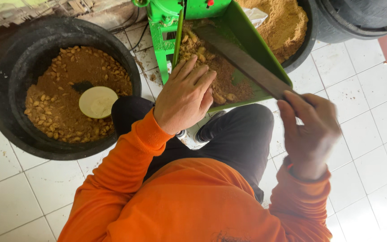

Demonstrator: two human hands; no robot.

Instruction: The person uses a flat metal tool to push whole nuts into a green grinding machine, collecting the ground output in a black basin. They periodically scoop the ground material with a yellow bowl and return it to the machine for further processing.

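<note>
Two bare hands work over a green metal hopper tray [247, 40] heaped with brown crumbly meal and pale nuts [218, 74]. From the head camera, the left hand [184, 96] rests open, fingers spread on the meal at the tray's near lip, apparently pushing it along. The right hand [310, 127] is closed around a long dark flat blade [240, 60] angled across the tray, likely as a scraper. Just left, a black round tub [5, 67] holds more meal and a pale bowl [97, 101]; white floor tiles [368, 112] lie open to the right.
</note>
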